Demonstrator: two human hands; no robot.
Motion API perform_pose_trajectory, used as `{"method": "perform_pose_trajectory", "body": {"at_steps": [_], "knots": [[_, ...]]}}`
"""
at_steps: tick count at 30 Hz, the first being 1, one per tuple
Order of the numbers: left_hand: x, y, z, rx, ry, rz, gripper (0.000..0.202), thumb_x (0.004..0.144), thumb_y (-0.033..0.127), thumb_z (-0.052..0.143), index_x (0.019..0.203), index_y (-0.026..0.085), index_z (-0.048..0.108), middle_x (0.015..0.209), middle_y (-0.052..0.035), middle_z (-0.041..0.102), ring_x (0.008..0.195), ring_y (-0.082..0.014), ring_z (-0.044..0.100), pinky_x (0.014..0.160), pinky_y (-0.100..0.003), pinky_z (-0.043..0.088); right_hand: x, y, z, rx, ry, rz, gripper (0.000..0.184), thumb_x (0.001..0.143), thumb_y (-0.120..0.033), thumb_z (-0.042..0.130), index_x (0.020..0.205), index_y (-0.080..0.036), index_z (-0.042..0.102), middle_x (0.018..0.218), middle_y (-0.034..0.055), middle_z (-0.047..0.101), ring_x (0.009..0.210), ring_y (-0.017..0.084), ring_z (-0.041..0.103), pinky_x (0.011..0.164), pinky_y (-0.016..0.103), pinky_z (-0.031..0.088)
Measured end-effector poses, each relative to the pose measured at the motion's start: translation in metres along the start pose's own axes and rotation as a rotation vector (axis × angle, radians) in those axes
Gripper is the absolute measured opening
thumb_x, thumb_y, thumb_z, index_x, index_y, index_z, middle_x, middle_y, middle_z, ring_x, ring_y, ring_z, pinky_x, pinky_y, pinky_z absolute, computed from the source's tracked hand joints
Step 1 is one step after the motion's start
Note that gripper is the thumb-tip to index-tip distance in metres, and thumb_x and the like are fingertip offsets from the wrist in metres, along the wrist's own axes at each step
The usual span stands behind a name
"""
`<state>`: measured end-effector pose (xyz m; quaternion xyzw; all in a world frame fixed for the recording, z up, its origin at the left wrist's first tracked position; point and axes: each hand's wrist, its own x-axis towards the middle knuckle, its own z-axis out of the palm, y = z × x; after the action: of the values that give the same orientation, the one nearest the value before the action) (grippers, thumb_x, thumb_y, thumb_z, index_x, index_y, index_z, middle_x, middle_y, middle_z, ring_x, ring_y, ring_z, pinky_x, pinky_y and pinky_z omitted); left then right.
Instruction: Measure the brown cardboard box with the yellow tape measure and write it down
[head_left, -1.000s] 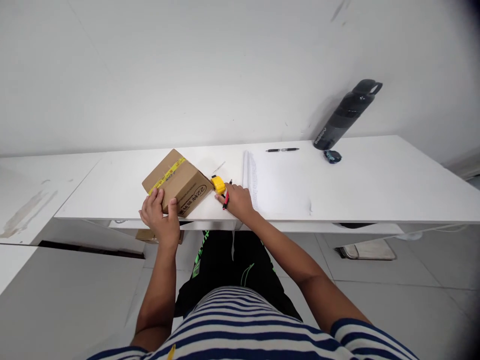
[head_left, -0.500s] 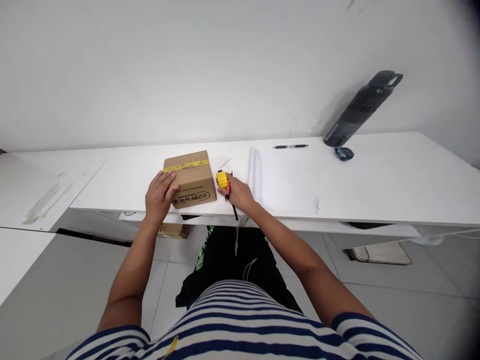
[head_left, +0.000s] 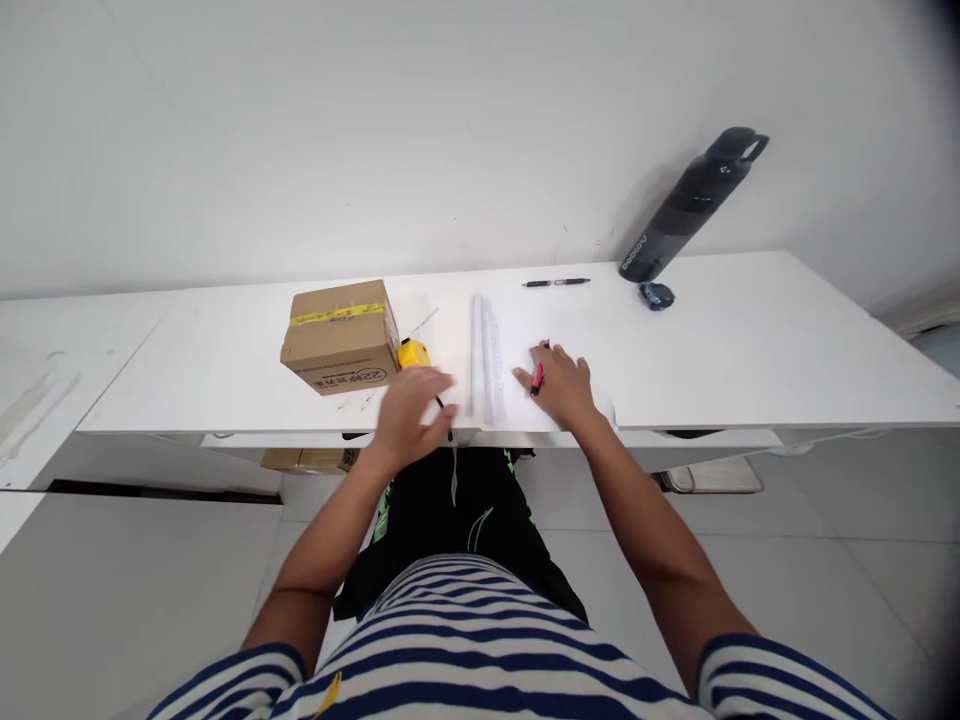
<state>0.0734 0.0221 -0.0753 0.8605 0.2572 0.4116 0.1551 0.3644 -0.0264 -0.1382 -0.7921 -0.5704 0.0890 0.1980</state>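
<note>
A yellow tape measure (head_left: 414, 353) rests beside the right side of the cardboard box (head_left: 341, 335), its black strap hanging toward the table's front edge. My left hand (head_left: 409, 415) hovers just in front of the tape measure, slightly blurred, fingers stretched and thumb apart; it holds nothing I can see. On the right, my right hand (head_left: 564, 388) is over the white paper pad (head_left: 517, 330), fingers spread. A slim red-and-black pen (head_left: 538, 379) is held across that hand, partly hidden by the fingers.
A black pen (head_left: 556, 283) lies behind the paper. Farther right stand a dark water bottle (head_left: 686, 210) by the wall and a small dark-blue coiled object (head_left: 657, 296) at its foot. Beneath the white table (head_left: 750, 350) is another cardboard box (head_left: 307, 459).
My right hand has let go of the tape measure and moved right onto the paper with the red-and-black pen. My left hand has left the box and moved right, near the tape measure.
</note>
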Motion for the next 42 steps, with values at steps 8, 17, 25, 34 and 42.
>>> {"method": "perform_pose_trajectory", "body": {"at_steps": [8, 17, 25, 34, 42], "knots": [[0.057, -0.025, 0.093, 0.361, -0.579, -0.267, 0.067, 0.1, 0.052, 0.047, 0.153, 0.012, 0.044, 0.167, -0.0198, 0.034, 0.158, -0.0369, 0.025, 0.127, -0.057, 0.024, -0.094, -0.031, -0.006, 0.019, -0.038, -0.092, 0.056, 0.098, -0.057, 0.049, 0.138, -0.019, 0.058, 0.155, 0.0212, 0.052, 0.146, 0.043, 0.046, 0.111, 0.074, 0.032], [0.023, -0.021, 0.089, 0.352, -0.579, -0.263, 0.074, 0.099, 0.058, 0.044, 0.157, 0.012, 0.038, 0.17, -0.016, 0.03, 0.16, -0.0338, 0.022, 0.13, -0.052, 0.02, 0.008, -0.017, -0.047, 0.765, 0.015, -0.139, 0.066, 0.093, -0.077, 0.043, 0.079, -0.022, 0.076, 0.051, -0.0013, 0.055, 0.049, 0.016, 0.054, 0.057, 0.033, 0.048], [0.023, -0.024, 0.09, 0.281, -0.535, -0.305, 0.062, 0.103, 0.047, 0.041, 0.153, 0.01, 0.045, 0.166, -0.0148, 0.038, 0.158, -0.0294, 0.029, 0.13, -0.048, 0.024, 0.078, -0.051, 0.02, 0.903, -0.061, -0.017, 0.061, 0.089, -0.073, 0.05, 0.078, -0.018, 0.075, 0.062, 0.0028, 0.067, 0.058, 0.016, 0.058, 0.064, 0.033, 0.048], [0.027, -0.022, 0.089, 0.271, -0.575, -0.317, 0.062, 0.103, 0.046, 0.04, 0.153, 0.008, 0.043, 0.167, -0.0155, 0.036, 0.158, -0.0307, 0.028, 0.13, -0.049, 0.023, 0.069, -0.053, 0.017, 0.727, -0.014, -0.026, 0.041, 0.088, -0.049, 0.059, 0.058, -0.022, 0.061, 0.068, 0.0022, 0.071, 0.069, 0.018, 0.063, 0.071, 0.033, 0.048], [0.028, -0.021, 0.088, 0.289, -0.584, -0.318, 0.062, 0.103, 0.046, 0.039, 0.153, 0.01, 0.044, 0.168, -0.0132, 0.035, 0.158, -0.0292, 0.027, 0.13, -0.046, 0.023, 0.07, -0.054, 0.017, 0.748, -0.041, -0.008, 0.036, 0.085, -0.039, 0.06, 0.054, -0.022, 0.058, 0.066, 0.0016, 0.069, 0.067, 0.017, 0.059, 0.069, 0.032, 0.046]]}}
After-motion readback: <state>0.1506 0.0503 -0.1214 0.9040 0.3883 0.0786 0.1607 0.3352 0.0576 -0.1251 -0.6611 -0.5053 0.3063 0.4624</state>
